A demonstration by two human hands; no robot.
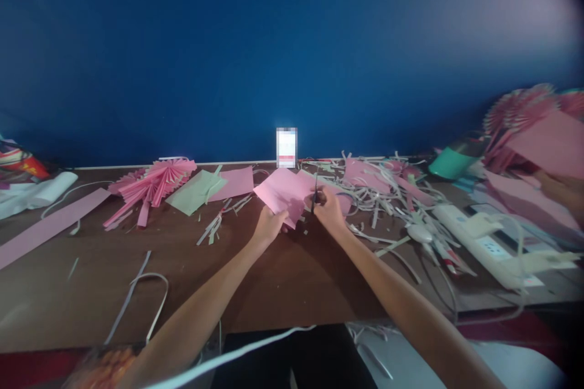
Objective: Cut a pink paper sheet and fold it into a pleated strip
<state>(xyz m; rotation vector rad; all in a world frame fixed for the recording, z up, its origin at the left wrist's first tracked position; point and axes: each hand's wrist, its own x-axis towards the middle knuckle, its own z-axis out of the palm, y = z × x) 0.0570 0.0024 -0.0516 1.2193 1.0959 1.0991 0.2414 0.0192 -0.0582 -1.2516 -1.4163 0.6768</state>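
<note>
Centre of table (292, 292): pink sheet (277, 189), toward far side
Left hand (269, 225): pinching sheet's near edge
Right hand (329, 208): gripping scissors (314, 194), right of sheet
Left: pink fan (157, 185), green paper (194, 192)
Right: paper strips (369, 199)

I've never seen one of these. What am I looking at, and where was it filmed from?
No machine here: these are a person's two bare hands, seen by one camera worn on the head, looking forward and down. The left hand holds a sheet of pink paper; beside it, the right hand holds what look like scissors. On the brown table lie a pleated pink paper piece, a pale green sheet, a heap of thin strips and what seems to be a white power strip. A lit screen stands at the back against the blue wall, too blurred to read.
</note>
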